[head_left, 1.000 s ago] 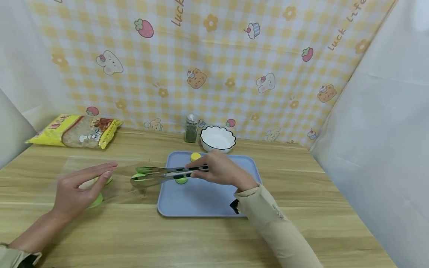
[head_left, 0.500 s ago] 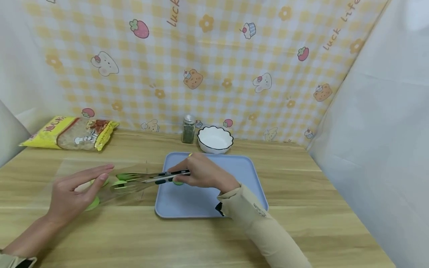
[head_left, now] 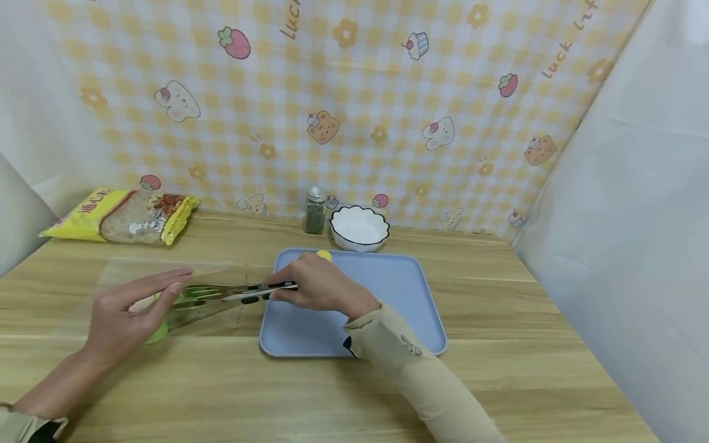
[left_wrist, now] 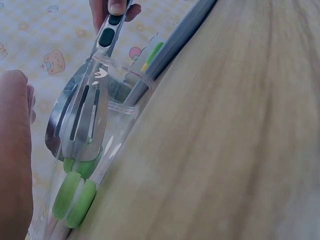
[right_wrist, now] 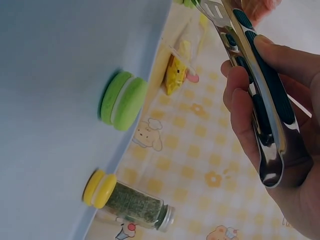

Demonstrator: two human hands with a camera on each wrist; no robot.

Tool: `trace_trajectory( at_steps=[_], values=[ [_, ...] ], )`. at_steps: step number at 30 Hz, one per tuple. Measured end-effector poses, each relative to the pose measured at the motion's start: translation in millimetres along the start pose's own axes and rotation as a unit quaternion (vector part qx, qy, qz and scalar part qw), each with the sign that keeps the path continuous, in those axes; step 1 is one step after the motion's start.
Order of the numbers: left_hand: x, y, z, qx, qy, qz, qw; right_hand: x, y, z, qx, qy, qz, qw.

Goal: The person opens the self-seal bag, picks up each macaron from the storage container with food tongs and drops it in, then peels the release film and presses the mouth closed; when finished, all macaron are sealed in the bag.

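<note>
Right grip (head_left: 314,286) holds tongs (left_wrist: 84,127); left grip (head_left: 124,311): hold unclear. Beyond the right, macarons (left_wrist: 62,197) seem light, fragile: clasp sides gently.

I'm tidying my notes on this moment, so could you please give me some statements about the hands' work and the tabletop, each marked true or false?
1. The right hand holds the metal tongs. True.
2. The tongs' slotted head is over the white bowl. False: it is inside the clear bag.
3. A green macaron and a yellow macaron rest on the blue tray. True.
4. In the head view, the jar stands to the right of the bowl. False: the jar stands to the left of the white bowl.
5. The yellow packet lies on its side on the table. True.
</note>
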State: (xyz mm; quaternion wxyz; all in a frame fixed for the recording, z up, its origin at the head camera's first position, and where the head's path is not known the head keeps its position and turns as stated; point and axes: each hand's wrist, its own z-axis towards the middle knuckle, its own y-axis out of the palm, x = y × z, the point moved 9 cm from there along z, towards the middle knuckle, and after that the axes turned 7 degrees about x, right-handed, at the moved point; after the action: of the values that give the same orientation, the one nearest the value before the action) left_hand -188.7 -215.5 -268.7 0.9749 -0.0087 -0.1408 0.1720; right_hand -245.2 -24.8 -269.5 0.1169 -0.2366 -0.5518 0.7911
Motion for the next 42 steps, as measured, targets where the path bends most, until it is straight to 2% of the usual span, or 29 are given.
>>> trace_trajectory(
  at_steps=[15,23,31,42],
  values=[
    [1.2,0.3,0.4,-0.002,0.0,0.008,1.0,-4,5,5.5,0.001,0.01,-0.014,0.9998],
    [-0.8,0.1,-0.6,-0.005,-0.003,0.006,1.0,-2,1,-1.8,0.004,0.011,-0.005,0.9999],
    [-1.4,0.0,-1.3,0.003,-0.005,-0.002,1.0,24,-24,-40.3,0.036,0.067,0.04,0.9963],
    [1.1,-0.8,0.1,0.007,0.001,0.0,1.0,76,-63,-103.2,0.085,0.164,0.03,0.9824]
  ],
)
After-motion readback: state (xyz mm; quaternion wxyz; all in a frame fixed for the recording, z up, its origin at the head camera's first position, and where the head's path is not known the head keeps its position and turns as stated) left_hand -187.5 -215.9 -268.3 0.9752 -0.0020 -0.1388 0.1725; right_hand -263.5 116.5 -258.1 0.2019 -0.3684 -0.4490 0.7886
